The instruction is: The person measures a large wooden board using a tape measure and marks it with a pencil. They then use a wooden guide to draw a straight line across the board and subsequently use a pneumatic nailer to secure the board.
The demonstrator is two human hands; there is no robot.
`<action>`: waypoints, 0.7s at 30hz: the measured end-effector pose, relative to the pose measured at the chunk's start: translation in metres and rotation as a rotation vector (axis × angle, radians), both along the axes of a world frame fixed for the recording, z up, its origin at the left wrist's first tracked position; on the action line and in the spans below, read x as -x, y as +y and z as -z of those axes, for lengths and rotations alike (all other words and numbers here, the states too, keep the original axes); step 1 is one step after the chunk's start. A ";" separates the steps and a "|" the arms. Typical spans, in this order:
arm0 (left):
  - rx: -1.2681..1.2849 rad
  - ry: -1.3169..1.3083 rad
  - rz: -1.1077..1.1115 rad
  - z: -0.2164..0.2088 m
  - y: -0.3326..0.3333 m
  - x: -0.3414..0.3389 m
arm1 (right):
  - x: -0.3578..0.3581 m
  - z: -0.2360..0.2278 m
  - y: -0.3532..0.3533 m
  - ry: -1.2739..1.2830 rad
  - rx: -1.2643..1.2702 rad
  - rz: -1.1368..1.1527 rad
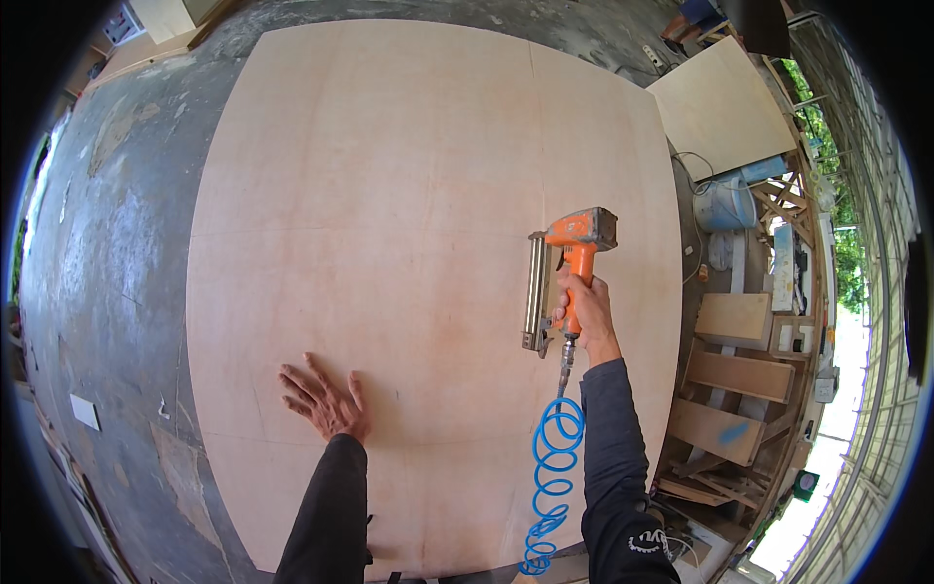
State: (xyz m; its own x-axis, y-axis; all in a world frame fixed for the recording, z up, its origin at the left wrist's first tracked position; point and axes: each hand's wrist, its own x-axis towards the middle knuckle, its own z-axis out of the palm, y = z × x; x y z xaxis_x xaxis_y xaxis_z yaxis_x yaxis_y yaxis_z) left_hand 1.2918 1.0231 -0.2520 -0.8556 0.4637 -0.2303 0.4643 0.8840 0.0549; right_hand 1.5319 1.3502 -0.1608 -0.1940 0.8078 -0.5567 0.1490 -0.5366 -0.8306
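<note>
A large pale plywood sheet spreads out in front of me, marked with a few faint pencil lines. My left hand rests on its near left part, fingers spread, holding nothing. On the right, my right hand is wrapped round the handle of an orange pneumatic nail gun. The gun's silver magazine is on its left side. From the handle's base a coiled blue air hose runs down toward the near edge. I cannot tell whether the gun touches the sheet.
Along the right stand a smaller board, a pale blue bucket and wooden offcuts on a rack. Grey concrete floor lies to the left, with a small white piece on it. Part of another person shows far right.
</note>
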 end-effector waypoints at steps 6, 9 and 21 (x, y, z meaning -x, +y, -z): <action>0.007 -0.012 0.000 -0.005 0.003 -0.001 | 0.002 -0.007 -0.002 0.000 0.006 -0.004; 0.015 -0.021 -0.005 -0.010 0.009 -0.006 | 0.006 -0.011 -0.009 0.035 0.035 -0.007; -0.014 -0.002 0.001 -0.013 0.011 -0.023 | 0.062 -0.006 -0.035 0.171 0.082 -0.096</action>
State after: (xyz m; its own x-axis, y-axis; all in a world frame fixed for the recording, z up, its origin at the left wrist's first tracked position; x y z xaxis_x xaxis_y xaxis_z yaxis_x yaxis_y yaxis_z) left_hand 1.3152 1.0346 -0.2385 -0.8548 0.4674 -0.2256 0.4647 0.8828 0.0685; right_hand 1.4704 1.3153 -0.1551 -0.3656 0.7341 -0.5722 0.0632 -0.5938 -0.8021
